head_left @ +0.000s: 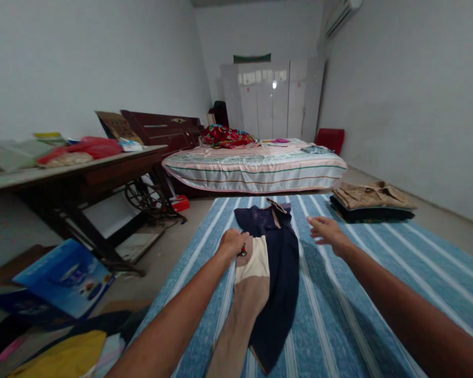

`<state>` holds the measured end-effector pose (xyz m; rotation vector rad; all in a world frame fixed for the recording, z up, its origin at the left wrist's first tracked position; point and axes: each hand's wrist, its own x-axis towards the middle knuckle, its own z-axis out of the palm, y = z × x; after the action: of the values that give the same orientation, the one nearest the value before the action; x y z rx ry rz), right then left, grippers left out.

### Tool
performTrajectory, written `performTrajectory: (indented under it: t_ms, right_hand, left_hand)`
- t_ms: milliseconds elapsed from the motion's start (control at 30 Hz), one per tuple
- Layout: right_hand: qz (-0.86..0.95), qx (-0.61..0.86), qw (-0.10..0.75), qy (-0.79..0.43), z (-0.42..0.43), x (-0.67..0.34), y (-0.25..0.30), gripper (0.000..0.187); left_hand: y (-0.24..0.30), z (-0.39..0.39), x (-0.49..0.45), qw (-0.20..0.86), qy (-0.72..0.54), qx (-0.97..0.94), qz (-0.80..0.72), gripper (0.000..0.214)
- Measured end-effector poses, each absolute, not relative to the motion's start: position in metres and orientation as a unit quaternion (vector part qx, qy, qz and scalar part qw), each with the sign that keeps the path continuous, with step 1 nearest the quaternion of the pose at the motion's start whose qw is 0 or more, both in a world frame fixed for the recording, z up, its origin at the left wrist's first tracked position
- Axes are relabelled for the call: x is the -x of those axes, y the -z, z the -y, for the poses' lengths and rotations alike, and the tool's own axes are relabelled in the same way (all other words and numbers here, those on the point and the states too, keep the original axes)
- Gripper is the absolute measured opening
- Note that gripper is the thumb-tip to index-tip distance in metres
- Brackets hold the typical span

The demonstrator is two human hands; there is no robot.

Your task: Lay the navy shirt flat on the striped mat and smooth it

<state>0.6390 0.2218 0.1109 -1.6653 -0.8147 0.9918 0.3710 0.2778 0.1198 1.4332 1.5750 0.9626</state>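
Observation:
A navy, cream and tan collared shirt (286,262) lies folded lengthwise on a blue striped cloth (323,336). Its collar end points away from me, and a long tan sleeve runs back toward me on the left. My left hand (233,242) is closed on the shirt's left edge near the shoulder; a small dark shiny thing shows by its fingers, too small to name. To the right of the collar, my right hand (327,230) hovers over the striped cloth with fingers apart, holding nothing.
A stack of folded clothes (372,202) sits at the far right. Beyond is a bed (256,170) with a red patterned blanket (228,137). On the left are a sewing machine table (90,170), a blue box (69,278) and a yellow cloth (63,357).

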Motion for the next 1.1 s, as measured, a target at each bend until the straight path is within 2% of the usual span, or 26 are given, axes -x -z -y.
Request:
performTrajectory:
  t_ms: [133, 267, 367, 467, 733, 833, 933, 1100]
  right_hand:
    - [0.352, 0.714, 0.365, -0.483, -0.195, -0.62, -0.06, 0.036]
    - [0.38, 0.712, 0.306, -0.506, -0.194, -0.591, -0.052, 0.035]
    - [0.385, 0.719, 0.302, -0.494, -0.202, -0.572, -0.051, 0.025]
    - [0.378, 0.722, 0.319, -0.484, -0.203, -0.563, -0.048, 0.017]
    - [0.343, 0.728, 0.317, -0.502, -0.182, -0.56, -0.047, 0.021]
    - [0.343, 0.716, 0.346, -0.5, -0.182, -0.552, -0.046, 0.02]
    - [0.334, 0.691, 0.43, -0.476, -0.183, -0.548, -0.049, 0.024]
    - [0.256, 0.626, 0.572, -0.464, -0.184, -0.569, -0.066, 0.021]
  left_hand:
    - [-0.088, -0.234, -0.344, 0.333, -0.312, -0.622, -0.637, 0.02]
    - [-0.086, -0.194, -0.326, 0.294, -0.259, -0.633, -0.668, 0.03]
    - [-0.093, -0.168, -0.324, 0.333, -0.249, -0.609, -0.676, 0.035]
    - [-0.095, -0.149, -0.325, 0.392, -0.245, -0.575, -0.675, 0.029]
    - [-0.079, -0.138, -0.324, 0.535, -0.212, -0.5, -0.648, 0.02]
    - [-0.072, -0.138, -0.326, 0.525, -0.249, -0.509, -0.635, 0.025]
    - [-0.072, -0.138, -0.327, 0.512, -0.318, -0.506, -0.617, 0.026]
    - [-0.092, -0.139, -0.332, 0.622, -0.441, -0.38, -0.524, 0.015]
